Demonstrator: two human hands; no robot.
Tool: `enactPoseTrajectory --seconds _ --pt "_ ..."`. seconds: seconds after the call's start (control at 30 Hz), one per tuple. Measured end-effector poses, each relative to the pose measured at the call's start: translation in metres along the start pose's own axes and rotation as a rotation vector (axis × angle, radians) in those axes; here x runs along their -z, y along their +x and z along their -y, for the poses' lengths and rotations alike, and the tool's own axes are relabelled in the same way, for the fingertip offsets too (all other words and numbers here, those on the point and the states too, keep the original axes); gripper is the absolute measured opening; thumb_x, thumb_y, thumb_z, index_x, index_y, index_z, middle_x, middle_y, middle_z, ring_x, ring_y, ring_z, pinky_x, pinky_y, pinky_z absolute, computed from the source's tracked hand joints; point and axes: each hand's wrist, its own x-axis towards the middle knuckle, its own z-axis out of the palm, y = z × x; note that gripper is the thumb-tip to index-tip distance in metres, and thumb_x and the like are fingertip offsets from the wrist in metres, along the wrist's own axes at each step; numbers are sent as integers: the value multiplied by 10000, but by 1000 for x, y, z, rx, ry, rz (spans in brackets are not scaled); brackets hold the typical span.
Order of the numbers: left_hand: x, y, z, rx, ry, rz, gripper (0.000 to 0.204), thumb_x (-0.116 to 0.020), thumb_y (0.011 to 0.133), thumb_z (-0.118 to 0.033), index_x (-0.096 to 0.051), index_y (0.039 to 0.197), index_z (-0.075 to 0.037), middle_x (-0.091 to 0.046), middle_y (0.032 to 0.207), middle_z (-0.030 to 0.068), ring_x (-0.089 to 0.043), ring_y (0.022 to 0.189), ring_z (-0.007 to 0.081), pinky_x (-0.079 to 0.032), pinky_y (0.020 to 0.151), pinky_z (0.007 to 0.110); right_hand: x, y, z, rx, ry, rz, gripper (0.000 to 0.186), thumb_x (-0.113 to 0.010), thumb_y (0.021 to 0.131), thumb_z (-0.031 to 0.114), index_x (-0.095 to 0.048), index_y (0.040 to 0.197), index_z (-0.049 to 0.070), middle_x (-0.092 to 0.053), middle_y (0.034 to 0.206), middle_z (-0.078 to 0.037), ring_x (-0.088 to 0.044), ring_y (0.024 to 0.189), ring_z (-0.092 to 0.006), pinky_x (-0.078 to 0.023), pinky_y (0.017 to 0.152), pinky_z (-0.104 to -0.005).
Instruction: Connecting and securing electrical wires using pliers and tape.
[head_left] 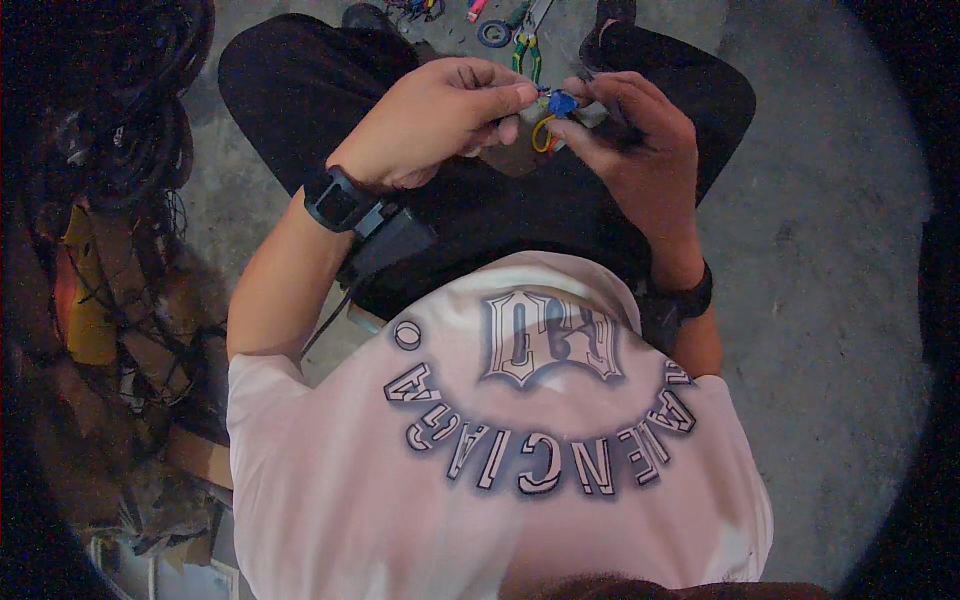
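Note:
Both my hands meet above my lap. My right hand (640, 140) pinches a small blue piece (562, 103) with a yellow loop of wire (540, 133) hanging below it. My left hand (450, 115) has thumb and forefinger closed at the left side of the same piece, on a thin end too small to make out clearly. Just beyond my hands, green-and-yellow pliers (525, 55) lie beside a black tape roll (495, 33).
Bundled black cables (150, 100) fill the left side, with a yellow piece (92, 300) and cardboard (200, 450) among them. A pink-handled tool (476, 8) and small wires (410, 8) lie at the top edge. My bent legs (280, 80) frame the work over a grey floor (830, 250).

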Motion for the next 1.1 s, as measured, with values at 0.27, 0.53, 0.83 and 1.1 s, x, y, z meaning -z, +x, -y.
enactPoseTrajectory --seconds 0.27,0.53,0.83,1.1 --pt "-6 5 2 34 -76 -67 233 -619 963 -267 -680 1031 -52 -632 743 -33 -514 583 29 -353 495 179 3 0 0 -28 -8 16 254 -808 710 84 -705 939 49 -690 913 -94 -687 818 -230 -541 723 -310" --pt "-1 10 4 51 -69 9 226 -602 972 -246 -677 1059 -51 -648 791 -33 -571 643 21 -388 505 157 5 -1 -5 -94 90 8 181 -759 764 77 -700 930 38 -691 902 -91 -671 804 -207 -520 726 -299" --pt "11 9 8 55 -133 -8 225 -600 974 -241 -678 1056 -47 -658 817 -26 -574 645 21 -395 498 148 -15 -4 8 -30 -45 -172 205 -776 751 60 -696 940 43 -680 898 -102 -670 802 -211 -526 713 -300" --pt "12 12 7 58 -175 14 203 -594 973 -220 -669 1032 -40 -639 800 -22 -567 662 29 -397 514 154 -29 -24 7 -7 -15 -214 239 -773 734 28 -697 961 37 -674 879 -97 -677 766 -212 -537 675 -300"
